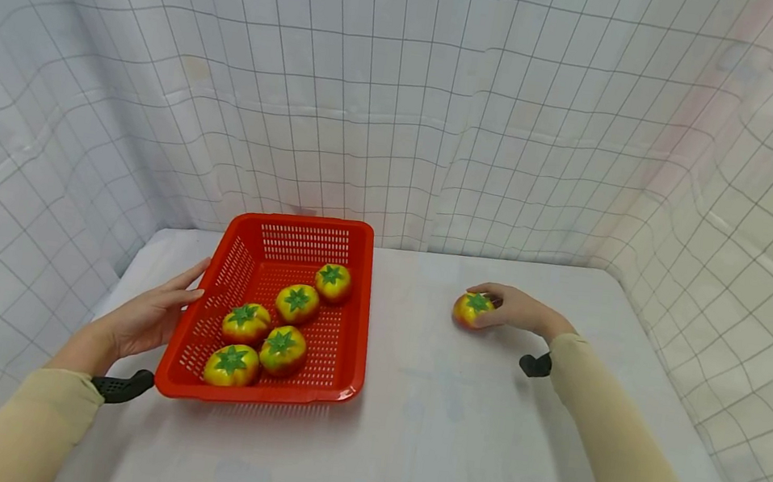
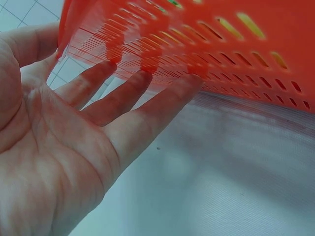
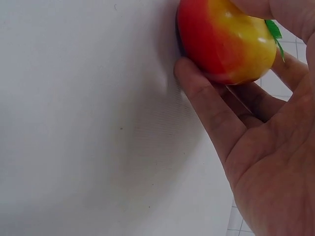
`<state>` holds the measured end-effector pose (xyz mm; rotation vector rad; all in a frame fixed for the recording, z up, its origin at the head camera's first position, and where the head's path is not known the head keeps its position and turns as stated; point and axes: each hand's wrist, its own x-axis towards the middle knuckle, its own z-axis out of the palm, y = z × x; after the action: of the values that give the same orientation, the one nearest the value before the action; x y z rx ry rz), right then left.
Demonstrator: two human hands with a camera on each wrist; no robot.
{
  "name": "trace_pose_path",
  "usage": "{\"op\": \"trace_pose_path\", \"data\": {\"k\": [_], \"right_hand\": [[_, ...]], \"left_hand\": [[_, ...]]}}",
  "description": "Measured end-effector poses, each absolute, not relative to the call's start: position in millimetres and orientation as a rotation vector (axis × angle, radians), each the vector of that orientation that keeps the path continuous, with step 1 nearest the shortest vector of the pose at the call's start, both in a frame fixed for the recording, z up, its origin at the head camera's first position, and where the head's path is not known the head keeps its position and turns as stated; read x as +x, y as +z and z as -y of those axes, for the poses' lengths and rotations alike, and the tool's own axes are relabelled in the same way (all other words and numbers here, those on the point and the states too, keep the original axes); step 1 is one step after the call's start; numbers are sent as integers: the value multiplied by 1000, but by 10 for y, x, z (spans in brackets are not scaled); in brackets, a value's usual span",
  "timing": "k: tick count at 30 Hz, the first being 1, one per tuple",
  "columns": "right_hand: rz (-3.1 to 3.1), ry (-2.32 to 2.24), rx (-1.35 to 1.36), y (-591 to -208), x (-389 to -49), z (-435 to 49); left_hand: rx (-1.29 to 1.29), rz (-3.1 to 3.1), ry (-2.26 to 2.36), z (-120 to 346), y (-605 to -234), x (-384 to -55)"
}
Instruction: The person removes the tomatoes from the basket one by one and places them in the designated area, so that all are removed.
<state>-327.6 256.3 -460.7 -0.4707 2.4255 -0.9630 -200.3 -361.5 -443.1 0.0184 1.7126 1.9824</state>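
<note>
A red plastic basket with slotted walls stands left of centre, holding several yellow-and-red toy tomatoes with green star-shaped tops. At its left side my left hand touches the outer wall with extended fingertips. Away to the right, my right hand grips a single toy tomato at the table surface. Up close in the right wrist view, thumb and fingers curl round that tomato, its green leaves partly hidden by the hand. Whether it touches the table I cannot tell.
A white-covered table lies under everything. White curtains with a dark grid pattern enclose the back and both sides. Black wrist mounts project from both sleeves.
</note>
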Motion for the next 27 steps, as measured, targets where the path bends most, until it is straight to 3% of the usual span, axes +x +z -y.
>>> {"op": "trace_pose_path", "data": {"k": [27], "right_hand": [[-2407,-917,-472,-4597,-3232,-2597]], "left_hand": [[12,-1723,1971,3616,-4433,-2014]]}}
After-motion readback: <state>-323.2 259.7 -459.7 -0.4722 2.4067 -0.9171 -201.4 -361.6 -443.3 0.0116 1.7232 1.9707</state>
